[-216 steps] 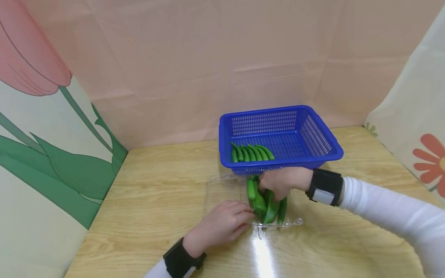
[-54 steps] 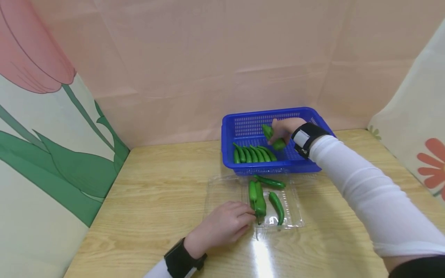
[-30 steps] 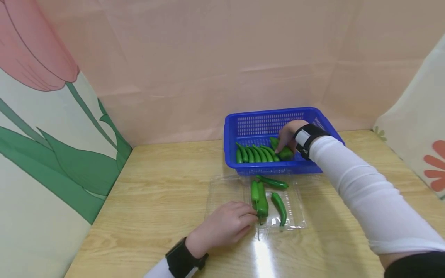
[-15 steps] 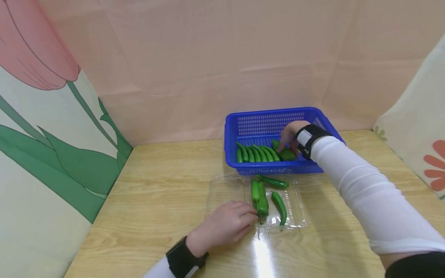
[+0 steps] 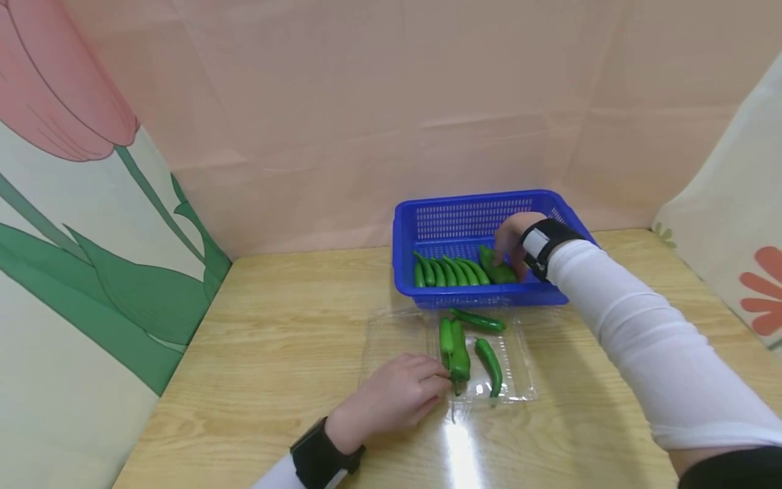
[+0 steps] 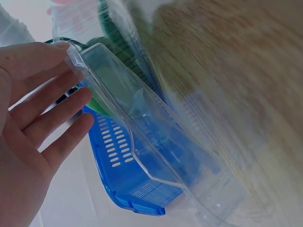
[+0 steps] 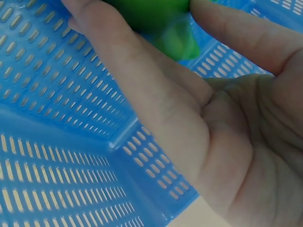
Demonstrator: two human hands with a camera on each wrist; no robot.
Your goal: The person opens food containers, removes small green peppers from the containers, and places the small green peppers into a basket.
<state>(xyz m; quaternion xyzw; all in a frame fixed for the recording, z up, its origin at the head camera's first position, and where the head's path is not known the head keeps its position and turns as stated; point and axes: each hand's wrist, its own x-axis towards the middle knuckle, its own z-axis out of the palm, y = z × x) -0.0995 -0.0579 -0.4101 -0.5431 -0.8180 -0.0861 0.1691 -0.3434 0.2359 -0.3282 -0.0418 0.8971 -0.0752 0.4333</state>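
Observation:
My right hand (image 5: 510, 239) is inside the blue basket (image 5: 464, 204), thumb and fingers pinching a green pepper (image 5: 497, 269) that lies low beside a row of several green peppers (image 5: 449, 272). In the right wrist view the right hand (image 7: 189, 118) holds that pepper (image 7: 156, 19) over the basket's perforated wall (image 7: 57, 94). My left hand (image 5: 403, 394) rests on the near left of a clear plastic container (image 5: 397, 333) holding three green peppers (image 5: 457, 348). In the left wrist view the left hand's straight fingers (image 6: 52, 118) touch the container's edge (image 6: 142, 137).
The wooden table (image 5: 275, 353) is boxed in by a pink back panel (image 5: 366, 102) and flowered side panels (image 5: 79, 238). The basket stands against the back, just behind the clear container. The basket's right half (image 5: 550, 210) holds no peppers.
My right hand has carried a pepper from the clear container into the basket and lowered it beside the row. My left hand has stayed on the container.

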